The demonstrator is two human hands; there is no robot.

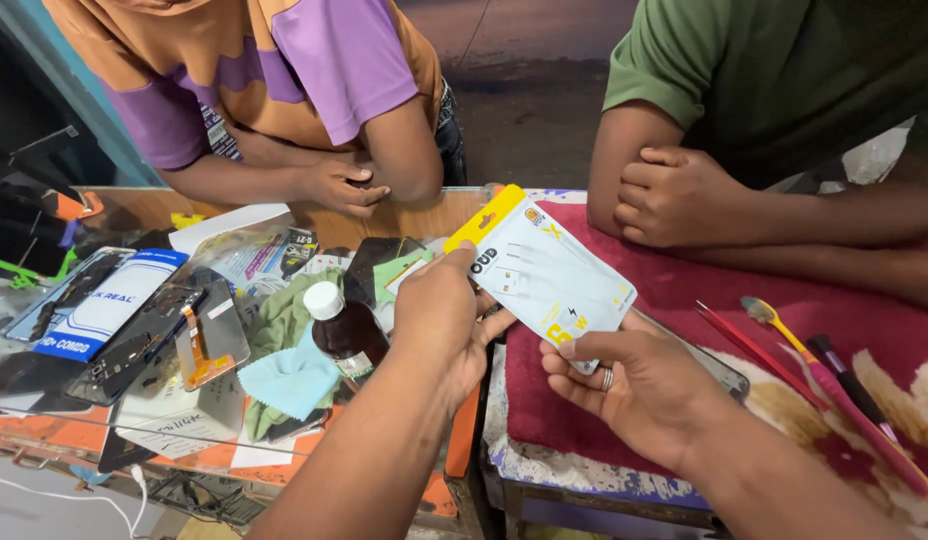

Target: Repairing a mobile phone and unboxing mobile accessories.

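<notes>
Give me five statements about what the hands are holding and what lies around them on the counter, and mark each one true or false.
1. Both the left hand and the right hand hold the white packet with a yellow top. True.
2. The right hand wears a ring. True.
3. The brown bottle has a black cap. False: its cap is white.
4. The light blue cloth lies on the red mat. False: it lies on the glass counter at the left, beside the bottle.
5. The yellow-handled brush and red tools lie on the red mat, right of the hands. True.
</notes>
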